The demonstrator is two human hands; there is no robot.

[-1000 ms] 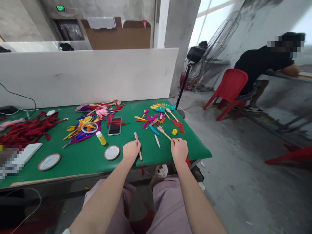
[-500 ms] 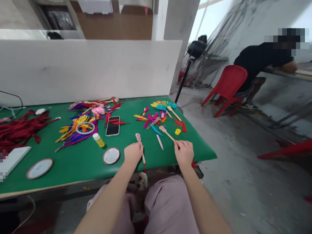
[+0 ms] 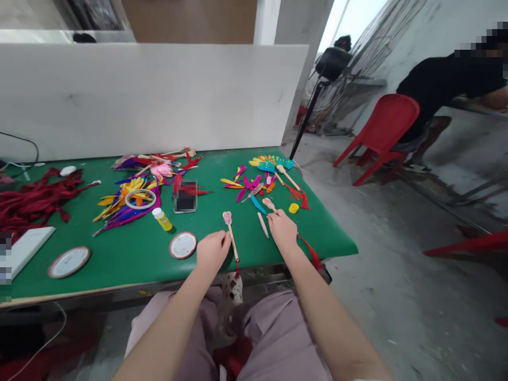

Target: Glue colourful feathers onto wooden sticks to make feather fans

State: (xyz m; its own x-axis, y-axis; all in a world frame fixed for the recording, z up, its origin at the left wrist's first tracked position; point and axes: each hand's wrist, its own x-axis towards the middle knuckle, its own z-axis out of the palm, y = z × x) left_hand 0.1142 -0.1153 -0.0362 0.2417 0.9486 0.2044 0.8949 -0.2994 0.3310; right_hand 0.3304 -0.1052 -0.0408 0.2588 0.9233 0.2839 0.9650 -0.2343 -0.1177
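Note:
My left hand rests closed at the near edge of the green table, its fingers against a wooden stick that has a pink tip and a red tassel hanging off the edge. My right hand is closed over a second wooden stick, whose red tassel trails toward the table's right corner. A loose pink feather lies between the two sticks. Just beyond my right hand are scattered coloured feathers and a finished feather fan.
A glue bottle, a tape ring, a phone, two round lids, a feather pile and red strips lie on the table. A white board stands behind. A person sits on a red chair at right.
My right hand slid forward and left along its stick toward the pink tip, leaving the tassel showing behind it. My left hand stayed by its stick. The view dipped slightly.

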